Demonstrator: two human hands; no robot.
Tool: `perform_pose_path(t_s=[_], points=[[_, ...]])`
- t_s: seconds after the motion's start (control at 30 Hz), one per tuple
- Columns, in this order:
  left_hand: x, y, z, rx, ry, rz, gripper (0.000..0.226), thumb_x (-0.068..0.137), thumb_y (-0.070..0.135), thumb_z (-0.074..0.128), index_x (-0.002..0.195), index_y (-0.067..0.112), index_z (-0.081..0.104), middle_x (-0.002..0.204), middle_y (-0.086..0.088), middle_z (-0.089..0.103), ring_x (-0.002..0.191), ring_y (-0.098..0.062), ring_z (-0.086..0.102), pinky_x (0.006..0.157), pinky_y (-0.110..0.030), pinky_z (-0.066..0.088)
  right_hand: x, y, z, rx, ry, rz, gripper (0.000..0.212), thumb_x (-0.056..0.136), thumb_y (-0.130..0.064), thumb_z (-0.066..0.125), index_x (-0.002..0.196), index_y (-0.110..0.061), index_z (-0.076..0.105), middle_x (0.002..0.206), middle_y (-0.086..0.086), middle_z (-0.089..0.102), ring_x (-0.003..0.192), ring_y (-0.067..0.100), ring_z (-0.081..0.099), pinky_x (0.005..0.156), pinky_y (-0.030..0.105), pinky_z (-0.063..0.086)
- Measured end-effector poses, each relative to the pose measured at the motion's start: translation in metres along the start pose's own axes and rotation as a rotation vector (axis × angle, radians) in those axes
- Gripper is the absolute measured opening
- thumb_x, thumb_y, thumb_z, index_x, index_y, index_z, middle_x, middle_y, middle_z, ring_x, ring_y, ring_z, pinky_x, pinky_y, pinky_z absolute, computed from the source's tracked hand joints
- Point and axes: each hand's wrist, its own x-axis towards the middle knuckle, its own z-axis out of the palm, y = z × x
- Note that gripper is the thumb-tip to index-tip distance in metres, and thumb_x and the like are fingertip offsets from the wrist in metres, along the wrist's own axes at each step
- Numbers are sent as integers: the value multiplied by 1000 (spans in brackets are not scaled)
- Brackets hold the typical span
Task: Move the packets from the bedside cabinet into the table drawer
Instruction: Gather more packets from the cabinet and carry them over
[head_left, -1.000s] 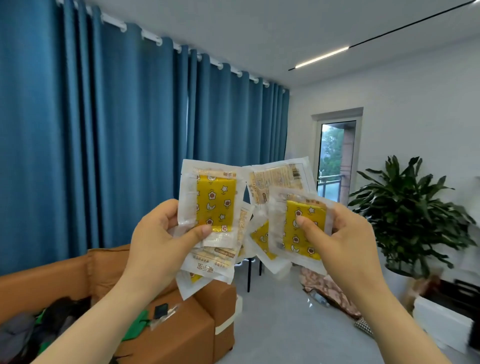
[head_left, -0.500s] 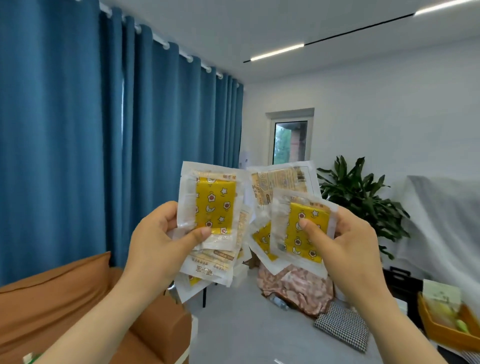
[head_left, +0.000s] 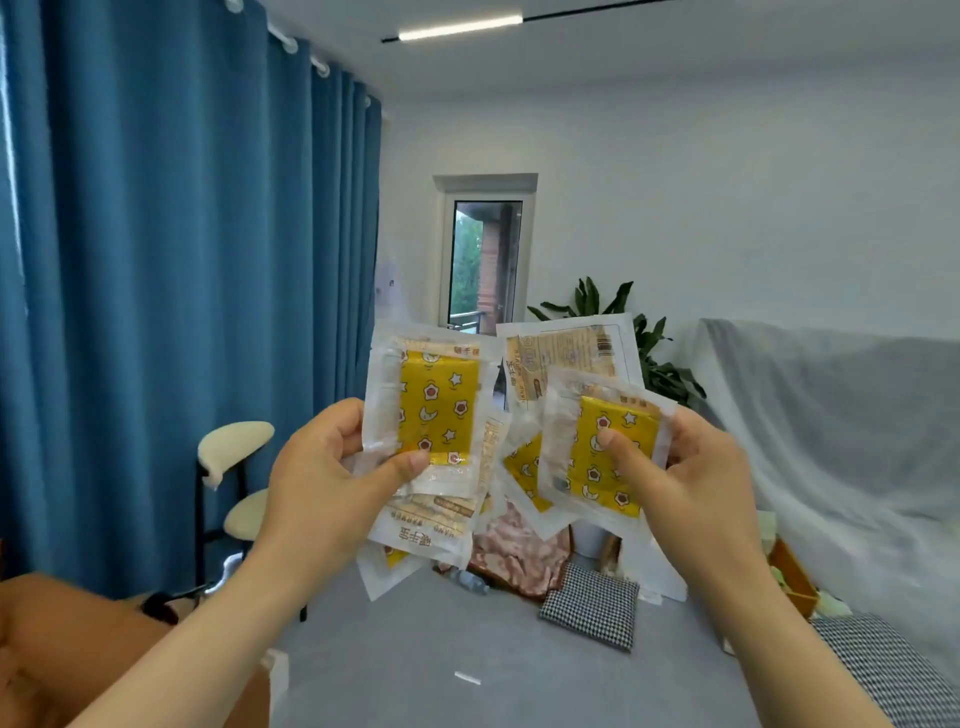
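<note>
**Left hand** (head_left: 322, 483): held up in the air, below and left of the glass door (head_left: 485, 265). The forearm rises from the lower left. The thumb is pressed across the front of the left packets (head_left: 439, 405) and the fingers are curled behind, so the hand grips the fan tight.

**Right hand** (head_left: 685, 483): below and right of the door, with the forearm rising from the lower right. The thumb lies on the yellow face of the foremost of the right packets (head_left: 608, 452), fingers wrapped behind, gripping.

**Hands**: apart. Their two fans meet edge to edge straight below the door; whether they touch cannot be told.

**Packets**: clear wrappers with yellow star-and-flower inserts, several to each hand, some showing printed backs. All are in the air and rest on no furniture.

**Surroundings**:
- The blue curtain (head_left: 182, 286) hangs left of the door.
- A cream chair (head_left: 236, 452) stands below and left of the door, beside the curtain.
- A plant (head_left: 660, 364) is just right of the door.
- Sheet-draped furniture (head_left: 831, 415) stands further right.
- A checked cushion (head_left: 592, 603) lies on the grey floor (head_left: 467, 649) below the door.
- A brown sofa (head_left: 62, 639) is well down and left of the door.
- Bare floor runs from under the hands toward the door.
</note>
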Motion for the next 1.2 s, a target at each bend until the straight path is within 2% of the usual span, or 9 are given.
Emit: perform_pose_path(t_s=[0.2,0.33,0.4,0.53,0.63,0.73,0.93,1.03,1.2], points=[[77,-44,63,-35,-81,7,27,71,17,80,91,30,67,89,16,74,82,-6,71,75,-44,58,54,71,9,-19,64,-1,20,85,-18,69,84,-38,67,84,-13,72,79,8,69,69,42,60],[130,-63,114,-63,-142,23,27,72,15,79,93,29,68,91,15,74,85,-8,70,76,-43,58,96,125,4,-43,100,38,16,86,-18,68,94,-32,71,86,-10,74,82,7,70,71,41,60],[151,-76,138,-89,-154,32,28,72,14,79,94,28,68,90,18,73,84,-3,69,76,-36,57,114,151,2,-66,123,56,15,86,-18,69,96,-28,72,88,-8,74,83,9,70,72,42,60],[189,-104,181,-124,-203,8,30,71,15,79,95,29,67,88,22,72,83,0,68,70,-26,57,143,192,-2,-158,175,83,7,83,-20,71,88,-26,71,81,-10,73,78,7,69,68,44,59],[219,-126,212,-136,-254,3,29,71,17,79,94,30,67,88,18,73,84,-5,69,72,-34,58,163,220,-4,-244,185,97,6,83,-20,71,88,-23,71,80,-7,72,76,9,69,68,44,59],[250,-148,244,-200,-295,9,31,71,12,78,92,31,67,89,16,74,85,-6,70,75,-37,58,183,249,-2,-323,209,95,9,84,-22,70,87,-14,70,79,2,72,75,19,69,66,50,57],[324,-199,302,-265,-403,47,32,71,12,79,95,29,67,92,13,74,88,-9,70,80,-43,57,229,302,14,-407,304,93,3,82,-27,71,84,-28,70,83,-2,73,78,18,69,69,50,58],[364,-220,332,-287,-456,71,31,70,13,80,92,31,67,90,19,73,85,-4,69,78,-38,57,252,325,23,-425,345,104,27,83,-17,71,86,-44,67,85,-17,73,82,7,70,71,42,60],[413,-250,392,-344,-592,83,28,72,12,79,94,25,68,90,16,73,83,-4,69,75,-37,57,277,365,23,-563,406,133,30,83,-20,70,86,-49,60,87,-20,70,83,5,69,70,37,61]])
